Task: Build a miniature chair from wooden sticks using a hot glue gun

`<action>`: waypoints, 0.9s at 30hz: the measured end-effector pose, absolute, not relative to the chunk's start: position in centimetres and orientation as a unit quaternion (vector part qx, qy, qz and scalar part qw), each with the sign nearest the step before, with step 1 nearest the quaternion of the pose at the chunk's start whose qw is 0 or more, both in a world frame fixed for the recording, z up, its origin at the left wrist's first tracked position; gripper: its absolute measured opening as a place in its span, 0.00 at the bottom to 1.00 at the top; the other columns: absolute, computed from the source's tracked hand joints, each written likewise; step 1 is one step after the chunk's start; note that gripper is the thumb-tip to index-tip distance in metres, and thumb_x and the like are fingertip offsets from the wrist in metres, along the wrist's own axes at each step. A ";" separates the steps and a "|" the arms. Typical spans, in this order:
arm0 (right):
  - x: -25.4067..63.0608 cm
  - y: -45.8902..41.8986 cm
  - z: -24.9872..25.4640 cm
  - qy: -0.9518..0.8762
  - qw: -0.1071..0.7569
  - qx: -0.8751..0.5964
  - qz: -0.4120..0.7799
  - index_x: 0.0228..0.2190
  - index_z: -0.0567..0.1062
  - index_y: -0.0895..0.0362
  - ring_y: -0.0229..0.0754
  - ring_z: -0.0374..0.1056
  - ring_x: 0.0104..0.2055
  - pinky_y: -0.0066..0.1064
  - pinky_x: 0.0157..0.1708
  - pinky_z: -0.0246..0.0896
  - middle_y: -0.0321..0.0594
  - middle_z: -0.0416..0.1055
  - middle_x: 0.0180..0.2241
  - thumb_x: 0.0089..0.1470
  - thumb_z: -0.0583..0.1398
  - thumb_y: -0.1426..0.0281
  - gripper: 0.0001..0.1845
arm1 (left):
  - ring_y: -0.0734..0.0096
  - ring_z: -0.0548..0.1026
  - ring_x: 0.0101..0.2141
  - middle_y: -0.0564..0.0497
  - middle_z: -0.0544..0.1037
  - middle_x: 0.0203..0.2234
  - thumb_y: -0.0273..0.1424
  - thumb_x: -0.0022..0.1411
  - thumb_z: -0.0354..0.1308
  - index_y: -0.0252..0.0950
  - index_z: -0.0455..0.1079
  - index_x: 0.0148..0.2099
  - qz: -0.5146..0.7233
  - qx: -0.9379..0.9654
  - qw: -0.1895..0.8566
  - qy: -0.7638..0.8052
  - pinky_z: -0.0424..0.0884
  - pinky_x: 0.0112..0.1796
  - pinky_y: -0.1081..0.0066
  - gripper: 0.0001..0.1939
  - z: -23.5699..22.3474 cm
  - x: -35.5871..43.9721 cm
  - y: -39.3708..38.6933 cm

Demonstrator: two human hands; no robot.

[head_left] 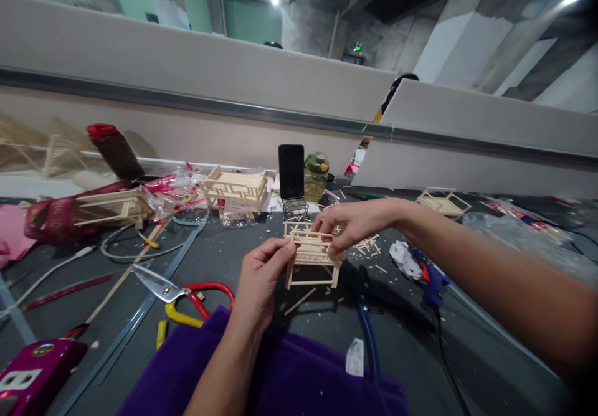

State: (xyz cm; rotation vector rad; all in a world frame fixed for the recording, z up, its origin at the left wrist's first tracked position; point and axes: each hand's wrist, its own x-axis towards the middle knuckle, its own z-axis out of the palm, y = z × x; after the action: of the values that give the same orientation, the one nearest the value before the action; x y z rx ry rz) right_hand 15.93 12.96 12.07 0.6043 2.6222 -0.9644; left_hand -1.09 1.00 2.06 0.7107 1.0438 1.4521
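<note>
While the left hand [259, 273] pinches the left end of the small stick frame [312, 255] between thumb and fingers, the right hand [352, 222] bends over its upper right part, thumb in front, fingers closed on the top rails; the exact fingertip contact is hidden. Frame sits between both hands, above the dark tabletop [327, 335], near the purple cloth [303, 372]. Main risk, judging by the thin sticks: uneven squeeze from the two sides could snap a rail or pop a joint. Twisting one end against the other could skew the legs. Loose stick [299, 301] just in front and stick scraps [367, 246] beside the right hand could get under a leg and tilt it. Glue gun [435, 285] lies near the right forearm; an elbow swing or cord snag could shift it, possible burn if hot, heat not visible. Scissors [161, 285] lie open, left; a wide left sweep might catch the blades.
</note>
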 end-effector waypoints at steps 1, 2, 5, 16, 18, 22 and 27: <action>15.9 13.0 12.1 0.907 0.144 0.208 -0.336 0.24 0.76 0.57 0.39 0.64 0.33 0.29 0.35 0.58 0.35 0.72 0.31 0.49 0.63 0.65 0.08 | 0.73 0.72 0.28 0.50 0.78 0.28 0.36 0.45 0.70 0.33 0.78 0.30 0.618 0.304 0.572 0.446 0.69 0.29 0.75 0.12 2.1 -1.1 1.0; 15.9 13.0 12.1 0.906 0.146 0.207 -0.338 0.24 0.77 0.57 0.39 0.64 0.33 0.29 0.35 0.58 0.35 0.72 0.30 0.48 0.63 0.65 0.08 | 0.73 0.72 0.28 0.50 0.78 0.28 0.36 0.45 0.70 0.33 0.78 0.30 0.617 0.306 0.572 0.446 0.69 0.29 0.75 0.12 2.0 -1.1 1.0; 16.0 13.1 12.1 0.903 0.148 0.212 -0.344 0.25 0.78 0.57 0.39 0.65 0.33 0.28 0.35 0.58 0.35 0.73 0.30 0.48 0.64 0.64 0.08 | 0.73 0.72 0.28 0.50 0.77 0.29 0.36 0.47 0.69 0.33 0.78 0.31 0.614 0.316 0.570 0.445 0.69 0.30 0.75 0.11 2.0 -1.0 1.1; 15.7 13.4 11.9 0.890 0.165 0.236 -0.354 0.27 0.78 0.58 0.38 0.65 0.32 0.28 0.34 0.59 0.36 0.73 0.29 0.48 0.64 0.67 0.07 | 0.72 0.72 0.29 0.49 0.77 0.29 0.36 0.48 0.68 0.33 0.78 0.31 0.611 0.330 0.566 0.444 0.70 0.30 0.74 0.11 1.9 -1.1 0.9; 15.7 13.4 12.0 0.891 0.169 0.230 -0.352 0.27 0.78 0.57 0.38 0.65 0.32 0.28 0.34 0.59 0.35 0.73 0.29 0.48 0.65 0.66 0.07 | 0.72 0.72 0.29 0.48 0.77 0.29 0.36 0.48 0.68 0.33 0.78 0.31 0.611 0.330 0.565 0.445 0.70 0.30 0.74 0.11 2.0 -1.1 0.9; 16.0 13.5 12.1 0.898 0.161 0.216 -0.349 0.26 0.78 0.56 0.38 0.65 0.32 0.28 0.34 0.58 0.34 0.72 0.29 0.48 0.66 0.63 0.09 | 0.73 0.72 0.27 0.49 0.78 0.28 0.36 0.46 0.69 0.33 0.78 0.30 0.615 0.313 0.569 0.446 0.69 0.29 0.75 0.12 2.2 -1.0 0.9; 16.5 13.5 11.7 0.901 0.140 0.229 -0.342 0.31 0.78 0.56 0.37 0.63 0.32 0.27 0.33 0.57 0.33 0.71 0.28 0.47 0.66 0.63 0.10 | 0.74 0.72 0.26 0.49 0.79 0.27 0.37 0.44 0.71 0.33 0.79 0.31 0.620 0.297 0.573 0.445 0.70 0.28 0.75 0.14 2.3 -1.0 1.0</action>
State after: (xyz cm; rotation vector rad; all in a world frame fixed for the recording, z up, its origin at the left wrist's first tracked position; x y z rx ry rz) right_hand 16.46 13.53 11.72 0.6610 2.6019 -0.9880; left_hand -1.03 0.96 2.28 0.6972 1.0427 1.4537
